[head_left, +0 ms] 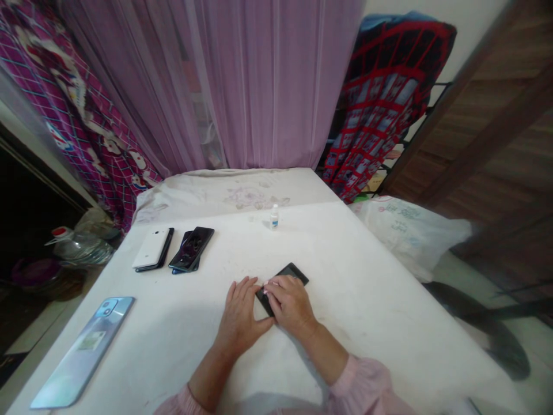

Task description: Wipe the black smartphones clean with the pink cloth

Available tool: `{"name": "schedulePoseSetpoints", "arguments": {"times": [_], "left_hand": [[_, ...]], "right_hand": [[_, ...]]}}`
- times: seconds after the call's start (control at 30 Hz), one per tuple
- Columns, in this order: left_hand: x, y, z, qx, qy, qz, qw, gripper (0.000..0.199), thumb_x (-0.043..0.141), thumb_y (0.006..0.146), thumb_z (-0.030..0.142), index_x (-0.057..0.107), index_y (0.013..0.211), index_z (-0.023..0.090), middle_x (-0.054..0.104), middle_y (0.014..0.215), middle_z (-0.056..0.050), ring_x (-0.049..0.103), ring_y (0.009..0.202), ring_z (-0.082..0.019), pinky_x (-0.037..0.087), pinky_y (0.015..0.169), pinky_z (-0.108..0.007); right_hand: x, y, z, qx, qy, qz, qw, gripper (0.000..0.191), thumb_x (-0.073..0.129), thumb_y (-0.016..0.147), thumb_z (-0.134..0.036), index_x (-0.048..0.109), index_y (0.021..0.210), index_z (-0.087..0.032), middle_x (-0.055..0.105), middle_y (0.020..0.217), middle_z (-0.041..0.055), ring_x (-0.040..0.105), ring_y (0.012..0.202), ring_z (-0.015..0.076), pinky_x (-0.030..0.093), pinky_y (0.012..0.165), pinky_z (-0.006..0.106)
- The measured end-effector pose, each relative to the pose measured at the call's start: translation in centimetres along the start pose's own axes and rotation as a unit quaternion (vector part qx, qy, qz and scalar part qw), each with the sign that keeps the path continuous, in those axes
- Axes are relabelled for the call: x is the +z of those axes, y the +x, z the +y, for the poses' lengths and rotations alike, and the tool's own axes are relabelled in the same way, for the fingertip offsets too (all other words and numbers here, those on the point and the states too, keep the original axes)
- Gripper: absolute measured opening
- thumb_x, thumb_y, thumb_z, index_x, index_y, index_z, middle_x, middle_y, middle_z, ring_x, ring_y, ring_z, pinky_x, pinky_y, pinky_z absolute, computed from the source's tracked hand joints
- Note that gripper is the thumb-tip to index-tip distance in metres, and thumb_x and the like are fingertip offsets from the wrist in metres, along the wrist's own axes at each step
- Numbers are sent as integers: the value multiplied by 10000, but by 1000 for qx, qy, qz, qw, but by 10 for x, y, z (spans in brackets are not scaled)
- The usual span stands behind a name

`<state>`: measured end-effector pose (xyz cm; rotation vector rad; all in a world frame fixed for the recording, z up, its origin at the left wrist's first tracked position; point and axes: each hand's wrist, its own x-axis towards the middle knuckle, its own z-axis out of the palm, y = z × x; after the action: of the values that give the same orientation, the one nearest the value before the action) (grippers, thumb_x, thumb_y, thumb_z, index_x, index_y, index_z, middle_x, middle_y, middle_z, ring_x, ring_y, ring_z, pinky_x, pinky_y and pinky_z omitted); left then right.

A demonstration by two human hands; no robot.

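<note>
A black phone (pixel 295 271) lies flat and slanted on the white-covered table (pixel 363 300), partly under my hands. My left hand (pixel 242 314) rests at its left end, thumb and fingers spread around the corner and touching the edges. Over the phone, my right hand (pixel 290 302) has its fingers bent and pressed together on something small and whitish at the phone's left part; most of it is hidden by the fingers. A small white bottle (pixel 274 218) with a blue label stands upright beyond the phone.
At the left are a white phone (pixel 152 248) stacked on a dark one, two crossed dark phones (pixel 194 248), and a large light-blue phone (pixel 86 351). A plastic bag (pixel 401 230) is beyond the right edge, a water bottle (pixel 82 248) beyond the left.
</note>
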<state>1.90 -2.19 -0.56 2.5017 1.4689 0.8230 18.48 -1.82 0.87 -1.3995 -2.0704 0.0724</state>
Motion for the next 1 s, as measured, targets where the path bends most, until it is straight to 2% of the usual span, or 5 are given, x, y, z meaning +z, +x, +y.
{"name": "schedulePoseSetpoints", "arguments": {"times": [0.23,0.47,0.57,0.77,1.0], "left_hand": [[-1,0,-1,-9,-1,-18,1000,522,722,698,379,519,1143,196,572,1312,-140,474,1276,-335,295,1094,-575],[-1,1,1,2,4,-8,1000,493,696,725,377,520,1149,197,579,1302,-144,486,1269,-330,309,1088,-571],[-1,1,1,1,6,-5,1000,479,690,729,369,524,1144,196,583,1295,-147,485,1270,-325,303,1093,-564],[-1,0,-1,1,7,-24,1000,532,715,718,403,515,1161,185,560,1326,-147,466,1284,-330,293,1095,-579],[-3,0,-2,6,13,-35,999,560,707,742,434,523,1202,172,565,1324,-150,479,1271,-334,299,1089,-582]], "right_hand": [[-12,6,55,118,-95,70,986,170,538,887,-200,701,929,-227,678,942,42,555,855,187,359,723,317],[-3,-7,6,16,-23,24,999,167,542,872,-162,681,938,-226,657,913,42,553,856,184,377,748,327],[-8,-15,-1,-8,-7,6,1000,175,550,872,-163,681,960,-239,657,923,39,555,856,178,385,751,325],[-22,-15,48,96,-69,56,991,176,537,881,-194,702,939,-215,680,941,54,583,859,200,424,754,332],[-19,-18,73,198,63,147,967,278,479,902,-353,718,912,-210,679,928,56,640,810,168,515,743,297]]}}
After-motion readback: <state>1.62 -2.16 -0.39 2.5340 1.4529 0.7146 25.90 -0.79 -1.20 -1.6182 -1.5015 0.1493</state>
